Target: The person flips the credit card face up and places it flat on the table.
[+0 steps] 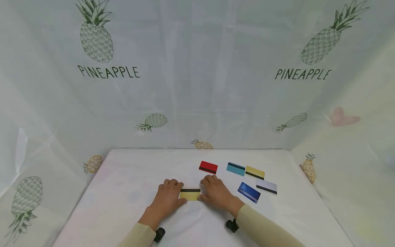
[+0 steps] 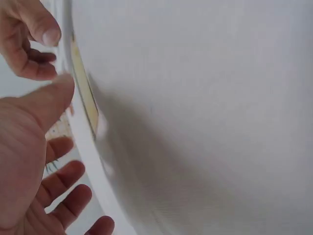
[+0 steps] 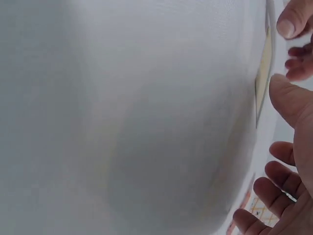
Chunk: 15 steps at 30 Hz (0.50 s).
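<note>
A yellow card (image 1: 190, 196) with a black stripe along its far edge lies on the white cloth between the two hands. My left hand (image 1: 168, 195) is at its left end, thumb and fingertips right by the edge. At the other end is my right hand (image 1: 216, 192), thumb close to the near right corner. In the left wrist view the left hand (image 2: 24, 161) has its fingers spread and loosely bent, beside the card (image 2: 85, 88). The right wrist view shows much the same for the right hand (image 3: 301, 161), its thumb beside the card (image 3: 264, 68).
Beyond the right hand lie a red card (image 1: 208, 167), a light blue card (image 1: 236, 169), another yellow card (image 1: 255, 172), a white card (image 1: 266, 187) and a dark blue card (image 1: 249, 192). A pineapple-printed curtain (image 1: 203, 92) rises behind the table.
</note>
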Each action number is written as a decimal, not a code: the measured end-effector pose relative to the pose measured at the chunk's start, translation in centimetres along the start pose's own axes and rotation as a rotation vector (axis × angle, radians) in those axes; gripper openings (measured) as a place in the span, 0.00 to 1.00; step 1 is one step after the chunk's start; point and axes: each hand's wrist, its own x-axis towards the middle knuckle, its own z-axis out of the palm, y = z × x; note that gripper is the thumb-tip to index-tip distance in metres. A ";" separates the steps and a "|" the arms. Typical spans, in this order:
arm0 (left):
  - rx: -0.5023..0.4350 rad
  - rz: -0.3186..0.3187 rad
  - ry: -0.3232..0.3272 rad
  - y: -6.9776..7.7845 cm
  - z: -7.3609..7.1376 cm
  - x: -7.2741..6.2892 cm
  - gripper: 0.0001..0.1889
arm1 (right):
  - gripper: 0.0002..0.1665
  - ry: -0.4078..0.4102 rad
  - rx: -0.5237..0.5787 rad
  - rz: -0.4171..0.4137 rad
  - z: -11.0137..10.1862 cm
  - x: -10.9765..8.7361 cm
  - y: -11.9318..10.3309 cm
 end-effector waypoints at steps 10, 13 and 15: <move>0.051 -0.001 -0.064 -0.4 0.7 1.7 0.34 | 0.31 -0.066 -0.015 -0.006 0.1 1.7 -1.1; 0.051 -0.003 -0.070 -0.3 0.6 1.8 0.33 | 0.30 -0.085 -0.025 -0.003 0.1 1.9 -1.1; 0.049 -0.006 -0.072 -0.2 0.6 1.8 0.33 | 0.30 -0.094 -0.025 -0.001 0.1 1.9 -1.1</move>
